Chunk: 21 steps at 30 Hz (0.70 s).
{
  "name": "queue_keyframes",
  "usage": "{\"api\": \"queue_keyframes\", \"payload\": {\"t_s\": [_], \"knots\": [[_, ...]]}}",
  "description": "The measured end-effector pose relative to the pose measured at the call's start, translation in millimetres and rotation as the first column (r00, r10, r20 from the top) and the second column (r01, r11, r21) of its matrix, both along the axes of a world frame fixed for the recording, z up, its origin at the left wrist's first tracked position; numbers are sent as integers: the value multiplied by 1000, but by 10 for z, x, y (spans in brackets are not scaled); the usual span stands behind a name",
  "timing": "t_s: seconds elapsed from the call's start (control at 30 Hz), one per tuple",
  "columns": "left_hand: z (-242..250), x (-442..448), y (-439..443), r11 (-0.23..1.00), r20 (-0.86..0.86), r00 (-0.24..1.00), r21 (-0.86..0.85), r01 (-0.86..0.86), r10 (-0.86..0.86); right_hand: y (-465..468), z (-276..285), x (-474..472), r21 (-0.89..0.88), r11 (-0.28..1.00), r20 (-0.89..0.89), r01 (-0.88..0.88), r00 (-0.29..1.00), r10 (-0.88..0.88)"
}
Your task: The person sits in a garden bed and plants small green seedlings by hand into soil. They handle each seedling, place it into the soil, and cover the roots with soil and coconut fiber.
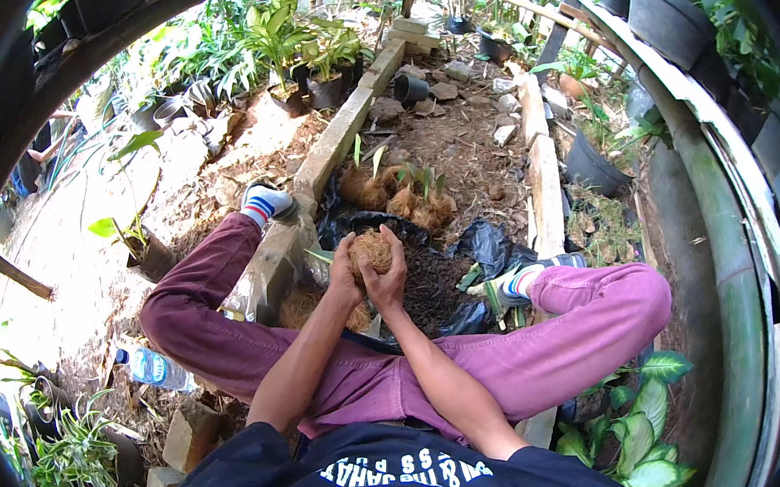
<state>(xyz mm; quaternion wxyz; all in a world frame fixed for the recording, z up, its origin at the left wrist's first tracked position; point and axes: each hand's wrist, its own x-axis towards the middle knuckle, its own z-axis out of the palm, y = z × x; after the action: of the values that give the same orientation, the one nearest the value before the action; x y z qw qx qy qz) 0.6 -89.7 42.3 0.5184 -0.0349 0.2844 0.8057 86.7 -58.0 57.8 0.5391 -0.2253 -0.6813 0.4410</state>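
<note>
Between my two hands I hold a ball of brown coconut fibre (371, 251). My left hand (343, 272) presses on its left side, and my right hand (387, 272) wraps its right side with fingers up. A green leaf (321, 255) pokes out to the left of the hands. Under them lies dark soil (429, 285) on black plastic sheeting (485, 245). Just beyond sit several fibre-wrapped balls (403, 196) with green shoots. More loose brown fibre (300, 310) is at the left, partly hidden by my forearm.
Concrete beams (334, 140) border the bed on the left, with another pale beam (541, 158) on the right. A plastic water bottle (156, 369) lies by my left knee. A small black pot (410, 89) and stones (444, 90) are farther back. Thick bamboo (723, 268) runs along the right.
</note>
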Motion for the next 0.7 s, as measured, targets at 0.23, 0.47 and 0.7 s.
{"api": "queue_keyframes", "payload": {"t_s": [0.23,0.47,0.7], "knots": [[-104,-64,67,937,-114,952,-175,-301,284,28,-123,-89,-267,945,-53,-189,982,182],[157,86,45,815,-836,520,-171,-553,177,137,-61,27,-756,265,-485,-598,784,387],[196,179,25,855,-909,416,-228,-466,-16,227,-191,-7,-726,255,-535,-639,758,374]]}}
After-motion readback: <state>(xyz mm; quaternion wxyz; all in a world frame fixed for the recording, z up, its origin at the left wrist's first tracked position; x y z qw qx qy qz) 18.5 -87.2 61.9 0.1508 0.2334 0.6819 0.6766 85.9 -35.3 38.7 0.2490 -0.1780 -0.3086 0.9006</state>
